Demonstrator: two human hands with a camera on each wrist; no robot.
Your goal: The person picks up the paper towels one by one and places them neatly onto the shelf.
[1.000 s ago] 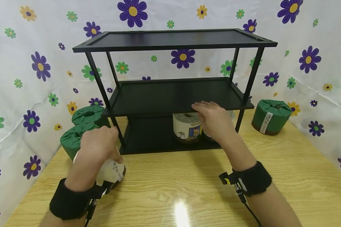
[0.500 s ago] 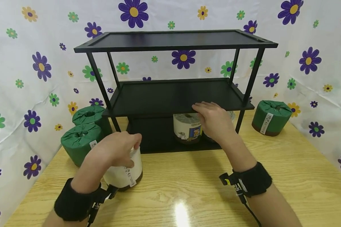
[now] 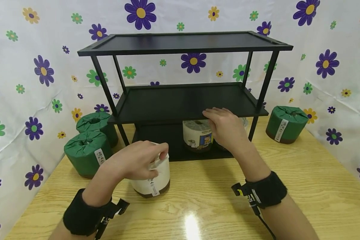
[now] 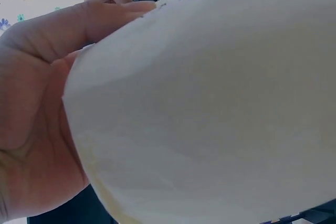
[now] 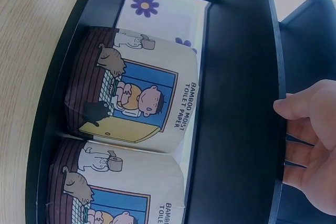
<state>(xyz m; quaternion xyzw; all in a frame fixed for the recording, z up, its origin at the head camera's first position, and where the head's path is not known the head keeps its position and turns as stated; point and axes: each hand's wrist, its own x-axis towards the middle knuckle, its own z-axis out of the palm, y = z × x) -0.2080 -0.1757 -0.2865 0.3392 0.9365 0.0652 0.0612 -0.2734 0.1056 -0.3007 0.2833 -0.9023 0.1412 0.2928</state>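
Note:
My left hand [image 3: 135, 161] grips a white toilet paper roll [image 3: 162, 176] with a brown bottom band and a paper label, from above, in front of the black shelf rack. In the left wrist view the roll's white wrapper [image 4: 210, 103] fills most of the picture, with the thumb along its side. My right hand [image 3: 226, 128] rests on the front edge of the rack's middle shelf [image 3: 168, 101], its thumb [image 5: 294, 106] touching the edge in the right wrist view. Beneath it, two cartoon-printed toilet paper rolls [image 3: 197, 136] stand side by side on the bottom shelf [image 3: 159, 141].
Two green-wrapped rolls [image 3: 87, 153] stand on the table left of the rack, one behind the other. Another green roll [image 3: 286, 125] stands at the right. Thin black posts [image 3: 267, 78] carry the shelves, and a flowered cloth [image 3: 57, 30] hangs behind.
My left hand has carried the white roll rightward from beside the green rolls to in front of the rack. The right hand has stayed on the middle shelf.

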